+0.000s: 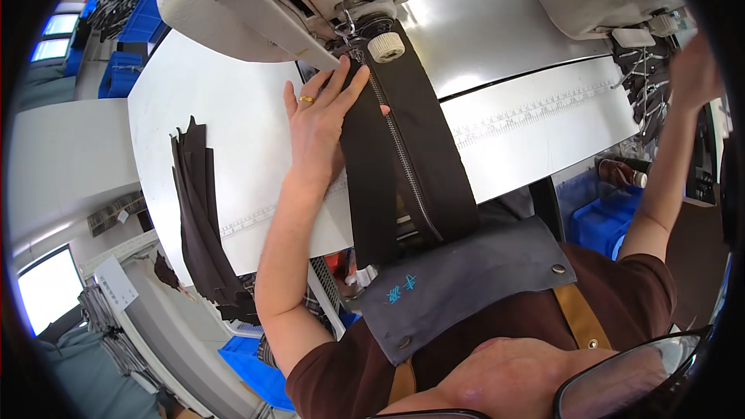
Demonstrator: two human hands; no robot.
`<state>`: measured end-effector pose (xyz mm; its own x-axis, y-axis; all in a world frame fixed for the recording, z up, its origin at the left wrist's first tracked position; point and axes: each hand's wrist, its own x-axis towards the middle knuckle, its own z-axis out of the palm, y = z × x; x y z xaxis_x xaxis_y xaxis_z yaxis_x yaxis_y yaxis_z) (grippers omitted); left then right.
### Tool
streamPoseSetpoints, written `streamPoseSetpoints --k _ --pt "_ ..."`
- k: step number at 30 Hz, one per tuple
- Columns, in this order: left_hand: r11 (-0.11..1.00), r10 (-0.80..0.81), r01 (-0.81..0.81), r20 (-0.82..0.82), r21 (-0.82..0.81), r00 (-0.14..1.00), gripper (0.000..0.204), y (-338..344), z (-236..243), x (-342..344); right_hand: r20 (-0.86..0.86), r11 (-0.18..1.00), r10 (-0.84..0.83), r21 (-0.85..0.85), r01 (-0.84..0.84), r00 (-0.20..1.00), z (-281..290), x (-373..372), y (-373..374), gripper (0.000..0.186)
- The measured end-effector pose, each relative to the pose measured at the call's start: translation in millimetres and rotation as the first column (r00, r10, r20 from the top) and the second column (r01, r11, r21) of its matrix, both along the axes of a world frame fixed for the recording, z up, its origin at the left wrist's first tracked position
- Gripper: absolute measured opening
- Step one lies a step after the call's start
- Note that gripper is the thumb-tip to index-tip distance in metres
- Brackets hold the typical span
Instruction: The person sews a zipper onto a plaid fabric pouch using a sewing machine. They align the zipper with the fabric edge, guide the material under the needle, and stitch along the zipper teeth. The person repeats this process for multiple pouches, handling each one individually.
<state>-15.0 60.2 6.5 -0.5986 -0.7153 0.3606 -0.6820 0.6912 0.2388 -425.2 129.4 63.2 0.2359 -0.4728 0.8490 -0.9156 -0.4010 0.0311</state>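
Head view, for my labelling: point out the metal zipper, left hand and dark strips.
Metal zipper (400, 152): head view, midway along its teeth.
Left hand (319, 122): head view, its back.
Dark strips (199, 213): head view, pile's middle.

One bare left hand (317, 128), one bare right hand (696, 70), one white sewing machine (233, 12) and one gold ring (307, 99) are counted. One silver-toothed zipper (403, 157) is seen between two dark brown cloth panels (431, 132). Nearer, two round metal snaps (558, 269) are seen. At left, overlapping long brown cloth strips (198, 209) cannot be reliably counted.
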Motion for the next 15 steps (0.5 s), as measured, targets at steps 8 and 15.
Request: streamPoseSetpoints --k 8,15 --pt "1.0 0.004 -0.004 0.035 0.0 0.999 0.051 0 1 1 0.392 0.465 0.351 0.715 -0.522 0.85 -70 182 -110 0.036" --pt "1.0 0.01 -0.01 0.022 0.028 1.0 0.051 3 3 1 0.302 0.767 0.398 0.408 -0.495 0.866 -83 209 -119 0.016"
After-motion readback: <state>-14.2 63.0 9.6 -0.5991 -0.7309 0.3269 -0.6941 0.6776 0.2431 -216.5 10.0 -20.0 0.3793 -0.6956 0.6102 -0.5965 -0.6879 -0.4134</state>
